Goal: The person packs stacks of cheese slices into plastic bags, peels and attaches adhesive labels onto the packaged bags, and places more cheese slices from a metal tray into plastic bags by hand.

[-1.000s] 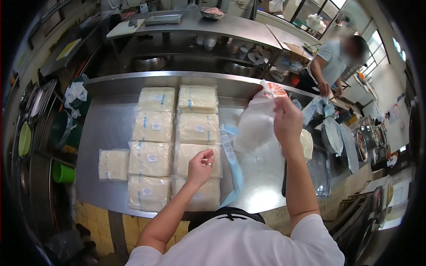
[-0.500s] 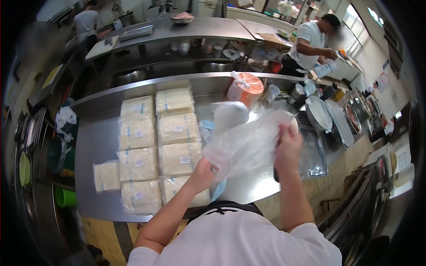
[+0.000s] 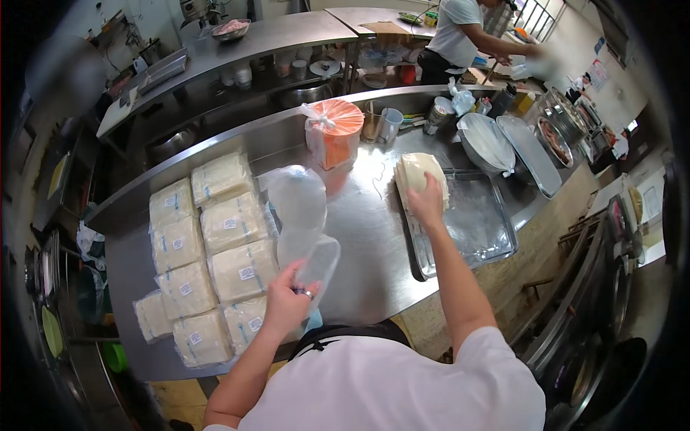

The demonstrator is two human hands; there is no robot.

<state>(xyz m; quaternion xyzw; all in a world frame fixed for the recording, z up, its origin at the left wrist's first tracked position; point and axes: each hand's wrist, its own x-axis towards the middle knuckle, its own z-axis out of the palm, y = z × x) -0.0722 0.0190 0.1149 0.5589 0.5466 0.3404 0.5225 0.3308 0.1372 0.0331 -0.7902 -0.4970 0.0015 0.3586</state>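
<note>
My left hand (image 3: pixel 287 305), with a ring on one finger, is closed on a translucent plastic piece (image 3: pixel 321 262) with rounded corners. Just beyond it lies a rounded translucent plastic sheet or lid (image 3: pixel 296 208); I cannot tell which. My right hand (image 3: pixel 427 201) rests on a stack of cream-coloured sheets (image 3: pixel 413 167), thumb and fingers spread over the top. That stack sits at the far left corner of a clear-lined metal tray (image 3: pixel 478 248). To the left of my left hand, several plastic-wrapped packs (image 3: pixel 241 271) of similar cream sheets with labels stand in two columns.
Behind the steel table (image 3: pixel 359 287) runs a raised edge. Along it stand an orange tub in a tied bag (image 3: pixel 335 136), a clear jug (image 3: pixel 389 126), a can (image 3: pixel 438 115) and a plastic-covered bowl (image 3: pixel 486 142). A co-worker (image 3: pixel 456 36) works at the back counter.
The hands have moved apart from the crumpled clear plastic between them. My right hand is now over the cream stack by the tray; my left holds a flatter piece. The view has turned right.
</note>
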